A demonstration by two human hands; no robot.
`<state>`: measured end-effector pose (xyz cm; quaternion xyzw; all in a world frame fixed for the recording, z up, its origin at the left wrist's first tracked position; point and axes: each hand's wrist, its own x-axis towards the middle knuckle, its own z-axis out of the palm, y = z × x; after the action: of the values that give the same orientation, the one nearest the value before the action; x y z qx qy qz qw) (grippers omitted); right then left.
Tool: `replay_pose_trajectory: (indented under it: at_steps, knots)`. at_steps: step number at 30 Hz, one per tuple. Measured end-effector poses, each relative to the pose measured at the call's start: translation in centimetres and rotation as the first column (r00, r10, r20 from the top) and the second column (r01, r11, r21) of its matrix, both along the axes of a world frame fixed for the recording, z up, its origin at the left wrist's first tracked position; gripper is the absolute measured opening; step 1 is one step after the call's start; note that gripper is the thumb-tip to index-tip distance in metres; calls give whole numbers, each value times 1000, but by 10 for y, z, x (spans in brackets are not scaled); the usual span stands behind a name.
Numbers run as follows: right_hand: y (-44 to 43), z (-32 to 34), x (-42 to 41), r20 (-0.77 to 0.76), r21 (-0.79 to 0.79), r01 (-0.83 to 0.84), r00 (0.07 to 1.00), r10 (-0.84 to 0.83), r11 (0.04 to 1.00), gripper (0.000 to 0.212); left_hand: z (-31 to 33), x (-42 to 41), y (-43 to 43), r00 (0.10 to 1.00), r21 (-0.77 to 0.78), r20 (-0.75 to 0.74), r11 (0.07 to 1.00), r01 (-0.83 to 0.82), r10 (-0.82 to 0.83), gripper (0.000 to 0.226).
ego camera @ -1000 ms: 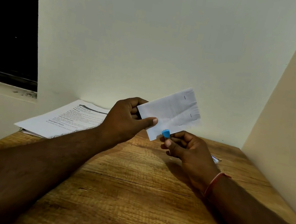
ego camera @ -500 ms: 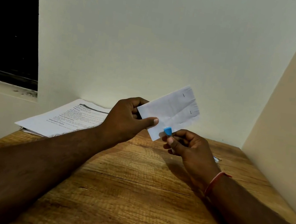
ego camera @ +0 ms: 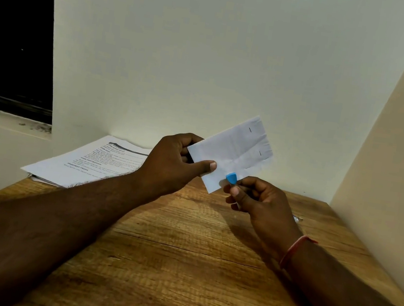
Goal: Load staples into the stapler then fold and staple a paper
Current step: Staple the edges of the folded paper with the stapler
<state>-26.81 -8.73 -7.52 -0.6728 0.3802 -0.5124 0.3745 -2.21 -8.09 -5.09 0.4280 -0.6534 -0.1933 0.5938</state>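
Folded white paper (ego camera: 232,152) in L hand (ego camera: 170,164): creased, 2 staples (ego camera: 250,129).

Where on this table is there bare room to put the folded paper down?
The widest bare patch of the wooden table lies in front, between the left forearm and right forearm. Another strip runs far right, along the side wall. Printed sheets crowd the far left; a small item lies behind the right hand.

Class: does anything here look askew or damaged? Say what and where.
The printed sheets lie askew at the table's back left corner, apparently overhanging its edge. The folded paper in the left hand is crumpled near its two staples.
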Motion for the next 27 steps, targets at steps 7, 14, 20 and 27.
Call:
replay_pose_trajectory:
  at_steps: [7,14,20,27]
  knots:
    - [-2,1,-1,-44,-20,22,999,-23,1000,17,1,-1,1,1000,0,18,1000,-16,16,39]
    - [-6,2,1,-93,-32,88,992,-91,996,7,-2,-2,0,1000,23,-6,1000,-21,21,43]
    - [-8,1,4,-88,-28,137,986,-139,990,4,-5,-1,-2,999,52,-38,999,5,-3,48]
    - [-5,1,-1,-29,5,-39,999,39,999,25,-5,2,-8,998,46,-67,999,-18,21,41]
